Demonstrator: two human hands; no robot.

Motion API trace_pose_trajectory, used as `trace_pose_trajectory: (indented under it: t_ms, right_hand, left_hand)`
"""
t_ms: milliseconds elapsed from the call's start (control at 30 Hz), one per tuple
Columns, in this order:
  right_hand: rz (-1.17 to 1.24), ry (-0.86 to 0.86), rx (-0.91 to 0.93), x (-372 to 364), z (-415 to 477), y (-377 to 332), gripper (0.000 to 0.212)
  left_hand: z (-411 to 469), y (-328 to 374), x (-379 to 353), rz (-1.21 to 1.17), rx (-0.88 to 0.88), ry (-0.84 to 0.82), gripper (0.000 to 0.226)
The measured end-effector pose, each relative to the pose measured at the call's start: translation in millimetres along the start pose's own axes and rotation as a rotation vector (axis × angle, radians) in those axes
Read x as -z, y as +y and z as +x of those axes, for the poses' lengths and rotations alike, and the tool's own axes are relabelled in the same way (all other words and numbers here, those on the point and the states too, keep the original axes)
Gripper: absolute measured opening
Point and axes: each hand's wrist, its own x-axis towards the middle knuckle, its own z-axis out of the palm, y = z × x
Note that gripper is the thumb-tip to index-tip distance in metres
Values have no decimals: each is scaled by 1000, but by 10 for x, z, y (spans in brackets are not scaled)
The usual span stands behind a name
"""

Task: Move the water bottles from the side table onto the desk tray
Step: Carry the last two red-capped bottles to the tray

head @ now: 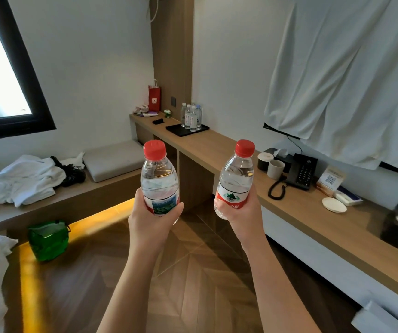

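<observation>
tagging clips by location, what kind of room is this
Most likely a hotel room: a desk phone beside a QR-code card, small water bottles set out on a black tray, all on a long desk.

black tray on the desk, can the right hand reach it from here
Probably not yet: the black tray lies far up the desk, well beyond the right hand gripping its red-capped bottle. Nothing seems to block the way; the tray's front is bare.

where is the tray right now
In the head view the tray lies upper centre, on the far end of the desk, with a cluster of bottles standing on it and a red bag beyond.
</observation>
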Motion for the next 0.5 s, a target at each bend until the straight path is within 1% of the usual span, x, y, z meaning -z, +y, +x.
trace_pose_trajectory:
  t_ms: [233,333,500]
  right_hand:
    - [-27,-30,10,-182,890,401,67]
    - [-56,-39,45,-234,1382,531,68]
    - [-76,-76,71,-334,2157,751,65]
  left_hand:
    - [734,-231,-489,-3,-32,-9,62]
    - [1175,-306,-729,-8,-38,14,63]
    - [1802,-486,-1076,-21,-48,52,66]
